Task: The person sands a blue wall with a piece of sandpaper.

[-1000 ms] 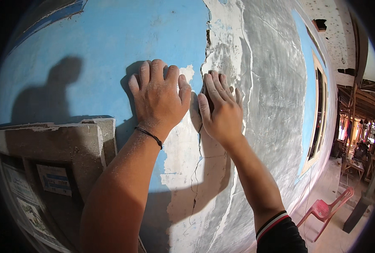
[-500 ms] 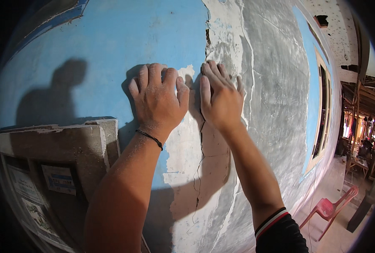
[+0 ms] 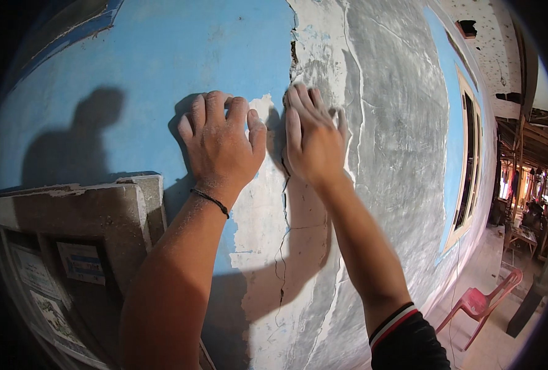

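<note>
My left hand [image 3: 223,143], dusted with pale powder and wearing a thin dark cord bracelet [image 3: 210,203], rests against the blue painted wall [image 3: 163,68]. Its fingers are bent and spread, and nothing shows in them. Beside it my right hand [image 3: 314,139], slightly blurred, lies with its fingers stretched up on the stripped plaster strip [image 3: 268,228], over a dark crack [image 3: 284,191]. Whatever may be under its palm is hidden. White dust coats the fingertips of both hands. Right of the strip, the wall is bare grey plaster [image 3: 397,117] with raised pale ridges.
At lower left stands a worn wooden frame [image 3: 70,209] with papers behind its panes. A framed window opening [image 3: 466,160] is farther along the wall. To the right, a red plastic chair [image 3: 480,302] stands on the pale floor [image 3: 465,271], with timber posts and clutter beyond.
The right hand has shifted slightly up and left along the cracked strip, its fingers now closer to upright. The left hand keeps its place on the wall. The view has turned slightly right.
</note>
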Demonstrator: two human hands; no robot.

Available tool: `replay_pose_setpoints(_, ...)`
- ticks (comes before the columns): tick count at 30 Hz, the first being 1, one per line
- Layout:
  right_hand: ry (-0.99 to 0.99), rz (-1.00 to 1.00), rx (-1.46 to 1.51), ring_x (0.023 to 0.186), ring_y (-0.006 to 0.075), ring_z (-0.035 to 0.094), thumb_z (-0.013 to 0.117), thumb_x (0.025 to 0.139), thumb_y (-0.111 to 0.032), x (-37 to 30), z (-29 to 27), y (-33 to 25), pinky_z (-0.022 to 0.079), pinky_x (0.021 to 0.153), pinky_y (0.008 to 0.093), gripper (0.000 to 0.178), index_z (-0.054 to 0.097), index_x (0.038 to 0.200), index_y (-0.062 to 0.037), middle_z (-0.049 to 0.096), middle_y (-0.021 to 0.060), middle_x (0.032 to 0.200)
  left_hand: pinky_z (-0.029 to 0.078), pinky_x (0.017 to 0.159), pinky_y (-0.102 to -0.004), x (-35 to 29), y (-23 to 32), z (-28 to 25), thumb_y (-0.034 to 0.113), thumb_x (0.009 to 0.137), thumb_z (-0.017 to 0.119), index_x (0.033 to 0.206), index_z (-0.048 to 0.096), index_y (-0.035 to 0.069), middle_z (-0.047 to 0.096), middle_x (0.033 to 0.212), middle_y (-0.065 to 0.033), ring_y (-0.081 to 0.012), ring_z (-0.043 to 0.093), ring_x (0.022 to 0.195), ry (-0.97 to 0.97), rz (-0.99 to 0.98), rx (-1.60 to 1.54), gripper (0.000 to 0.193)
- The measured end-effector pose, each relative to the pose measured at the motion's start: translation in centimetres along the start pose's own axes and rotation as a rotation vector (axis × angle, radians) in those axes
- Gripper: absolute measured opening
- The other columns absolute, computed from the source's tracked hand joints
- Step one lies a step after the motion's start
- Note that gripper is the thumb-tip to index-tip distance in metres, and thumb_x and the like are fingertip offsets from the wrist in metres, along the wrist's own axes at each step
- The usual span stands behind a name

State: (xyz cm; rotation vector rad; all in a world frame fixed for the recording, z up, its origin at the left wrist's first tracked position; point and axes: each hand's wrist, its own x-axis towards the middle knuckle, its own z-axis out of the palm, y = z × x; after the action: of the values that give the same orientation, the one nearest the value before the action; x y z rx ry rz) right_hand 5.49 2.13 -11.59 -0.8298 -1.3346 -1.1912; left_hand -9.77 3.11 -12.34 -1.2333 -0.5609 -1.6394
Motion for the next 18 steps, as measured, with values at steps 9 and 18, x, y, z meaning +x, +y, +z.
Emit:
replay_pose_setpoints(9,0.061,-0.019,0.104,0.132,0.0287,0.044,0.046,0.093,-0.029,-3.9,0.8,-1.0,0.020,0.109,0.0622,0.044,0.055,0.131,-0.0093,0.051,0.0092,0.140,0.033,0.082,-0.0436,-0.4,-0.3,0.0,0.023,0.083,0.057,0.089,0.059,0.009,0.052,0.097,-0.0070,-0.0265,0.048,0.098,0.000,0.008,0.035,0.015)
replay_pose_setpoints(18,0.151,-0.009,0.008,0.125,0.0283,0.051,0.049,0.090,-0.031,0.5,1.0,-0.6,0.015,0.109,0.0656,0.040,0.060,0.122,-0.0088,0.059,0.0068,0.130,0.032,0.087,-0.0440,-0.2,-0.1,0.1,0.023,0.084,0.056,0.093,0.060,0.011,0.053,0.103,-0.0065,-0.0273,0.048,0.103,-0.034,0.007,0.045,0.015)
